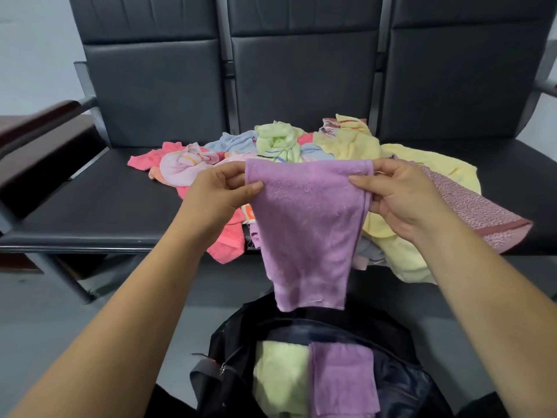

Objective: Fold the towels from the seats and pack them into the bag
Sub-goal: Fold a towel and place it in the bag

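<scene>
both hands up in mid frame, holding one purple towel [307, 230] stretched between them.
left hand [223, 188]: thumb and curled fingers pinch the towel's upper left corner.
right hand [401, 194]: thumb in front, fingers behind, pinching the upper right edge.
the towel's top edge runs roughly level between the hands. the rest hangs free and narrows downward. its lower edge ends just above the bag opening, and i can't tell whether it touches.

bag [232, 339]: black, open, bottom centre of frame, on the floor in front of the seats. inside it, side by side and touching: a folded light green towel [280, 375] on the left and a folded purple towel [340, 378] on the right.

seats [99, 206]: a row of black padded ones across the upper half of the frame. an unfolded pile sits on the middle seat, behind the held towel:
- coral towel [144, 159] at the left edge of the pile
- pale pink towel [187, 170] bunched just right of it
- light blue towel [232, 141] behind that
- green towel [277, 140] crumpled on top, centre
- yellow towel [346, 143] right of the green one
- large pale yellow towel [431, 164] spread to the right, drooping over the seat's front edge
- mauve patterned towel [482, 212] lying on top of it, at the right side of the frame

another coral piece [229, 242] hangs over the front edge below the left hand.
a dark wooden surface [39, 131] sits at the left edge of the frame.
</scene>
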Demonstrator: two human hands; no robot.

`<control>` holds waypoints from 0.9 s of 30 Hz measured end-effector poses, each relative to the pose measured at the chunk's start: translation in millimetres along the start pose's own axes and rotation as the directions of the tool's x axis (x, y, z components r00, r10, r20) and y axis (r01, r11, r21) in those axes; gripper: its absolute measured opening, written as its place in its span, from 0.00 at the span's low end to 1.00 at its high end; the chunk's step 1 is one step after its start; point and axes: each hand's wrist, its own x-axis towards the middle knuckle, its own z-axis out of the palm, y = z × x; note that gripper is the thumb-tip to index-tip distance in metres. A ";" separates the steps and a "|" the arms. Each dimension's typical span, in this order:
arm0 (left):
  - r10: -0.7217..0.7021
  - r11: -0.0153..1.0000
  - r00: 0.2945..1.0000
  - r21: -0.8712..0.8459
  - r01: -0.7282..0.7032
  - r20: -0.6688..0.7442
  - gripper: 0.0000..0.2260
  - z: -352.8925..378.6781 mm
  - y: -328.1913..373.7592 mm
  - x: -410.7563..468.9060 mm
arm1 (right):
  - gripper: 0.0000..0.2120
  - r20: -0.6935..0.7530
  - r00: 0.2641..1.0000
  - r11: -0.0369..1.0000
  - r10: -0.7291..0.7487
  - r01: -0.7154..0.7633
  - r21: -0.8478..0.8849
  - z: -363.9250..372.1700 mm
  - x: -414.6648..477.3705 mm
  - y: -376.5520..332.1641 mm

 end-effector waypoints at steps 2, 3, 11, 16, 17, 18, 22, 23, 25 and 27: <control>0.021 0.997 0.999 0.075 -0.017 -0.048 0.10 2.0 1.0 -1.1 | 0.06 -0.036 0.999 0.995 -0.029 0.025 -0.096 -2.6 0.7 1.2; 0.032 0.994 0.997 0.105 -0.024 -0.073 0.08 2.8 1.6 -1.1 | 0.05 -0.042 0.998 0.994 -0.038 0.033 -0.106 -3.1 1.1 1.2; 0.004 1.000 0.971 -0.026 -0.010 -0.238 0.08 -0.8 4.4 1.7 | 0.22 0.238 0.971 0.951 -0.019 -0.056 0.303 4.8 -3.4 -6.3; 0.089 0.981 0.996 0.173 -0.088 0.002 0.15 -4.4 7.0 -0.3 | 0.15 0.100 0.994 0.999 -0.037 0.032 0.043 4.0 -0.2 -1.9; 0.110 0.960 0.994 0.258 -0.104 -0.012 0.13 -3.9 7.2 -0.9 | 0.12 0.042 0.998 0.999 -0.053 0.053 0.002 1.9 1.4 -1.0; 0.129 0.942 0.991 0.318 -0.109 -0.042 0.11 -2.8 8.2 -1.9 | 0.09 0.002 0.998 0.998 -0.062 0.062 -0.018 -0.1 2.3 -0.3; 0.138 0.949 0.971 0.306 -0.074 -0.195 0.04 0.5 9.1 -3.0 | 0.07 -0.058 0.993 0.991 -0.104 0.099 -0.088 -2.8 4.0 0.3; 0.130 0.952 0.965 0.300 -0.058 -0.227 0.04 0.7 8.3 -2.0 | 0.07 -0.060 0.992 0.989 -0.115 0.109 -0.096 -2.1 4.6 0.6; 0.099 0.962 0.959 0.271 -0.024 -0.267 0.05 -0.2 6.2 0.5 | 0.08 -0.053 0.992 0.991 -0.115 0.112 -0.071 0.5 5.5 1.1; 0.032 0.987 0.972 0.161 0.006 -0.231 0.04 -0.4 6.8 1.6 | 0.08 -0.042 0.995 0.996 -0.088 0.089 0.014 2.4 6.4 0.2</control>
